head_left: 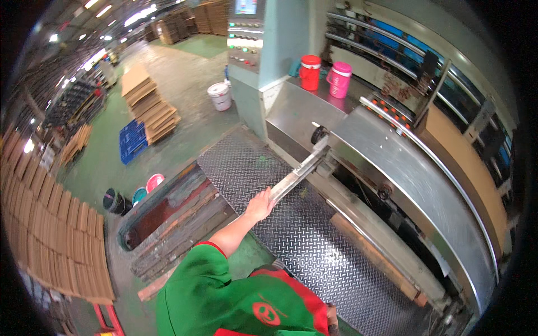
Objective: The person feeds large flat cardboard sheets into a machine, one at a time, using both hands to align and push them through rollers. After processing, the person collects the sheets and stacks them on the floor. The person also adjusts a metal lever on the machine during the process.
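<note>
While left arm [230,232] is outstretched | left hand [259,205] clasps metal bar [292,180] | right hand [332,315] low, grip unclear

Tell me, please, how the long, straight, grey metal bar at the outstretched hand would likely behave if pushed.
The long, straight, grey metal bar would probably feel stiff: it shows no sag between the bare left hand and the silver metal machine. It may resist or swing rather than slide freely, since its far end meets that machine.

Left arm [235,229] extended far, nearly straight; left hand [259,206] gripping, palm down. Right hand [332,318] low, near torso [258,308], mostly hidden.
</note>
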Motion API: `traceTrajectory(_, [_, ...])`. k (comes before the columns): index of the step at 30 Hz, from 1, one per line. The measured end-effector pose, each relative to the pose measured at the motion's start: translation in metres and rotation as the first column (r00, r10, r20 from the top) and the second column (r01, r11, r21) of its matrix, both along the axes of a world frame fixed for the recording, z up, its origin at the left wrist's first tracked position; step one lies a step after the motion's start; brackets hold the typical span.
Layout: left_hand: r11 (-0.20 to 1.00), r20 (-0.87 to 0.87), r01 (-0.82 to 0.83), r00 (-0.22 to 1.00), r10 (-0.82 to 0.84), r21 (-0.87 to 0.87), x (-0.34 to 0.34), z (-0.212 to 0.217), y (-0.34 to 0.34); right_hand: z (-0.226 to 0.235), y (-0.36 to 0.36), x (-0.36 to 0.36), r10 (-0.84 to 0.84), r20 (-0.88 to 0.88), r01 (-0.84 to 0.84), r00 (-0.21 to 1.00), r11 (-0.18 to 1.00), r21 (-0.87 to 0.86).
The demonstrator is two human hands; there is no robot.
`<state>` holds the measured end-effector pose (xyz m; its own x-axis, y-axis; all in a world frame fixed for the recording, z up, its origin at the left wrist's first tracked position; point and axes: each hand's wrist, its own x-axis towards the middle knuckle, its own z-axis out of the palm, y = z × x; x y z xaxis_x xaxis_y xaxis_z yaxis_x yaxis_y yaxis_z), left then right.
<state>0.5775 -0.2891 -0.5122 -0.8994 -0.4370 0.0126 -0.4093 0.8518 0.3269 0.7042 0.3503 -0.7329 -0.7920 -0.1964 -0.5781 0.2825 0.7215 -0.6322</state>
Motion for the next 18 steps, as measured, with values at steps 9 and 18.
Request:
traceTrajectory(9, [0.989, -0.001, -0.137, 0.991, 0.137, 0.05, 0.082, -0.002, 0.006, 0.018, 0.022, -0.043, 0.173, -0.1, -0.166, 0.98, 0.984, 0.068])
traceTrajectory(18, [0.987, 0.0, -0.155, 0.988, 0.155, 0.032, 0.078, 0.008, 0.013, 0.004, 0.006, -0.053, 0.337, -0.07, -0.313, 0.939, 0.92, 0.234])
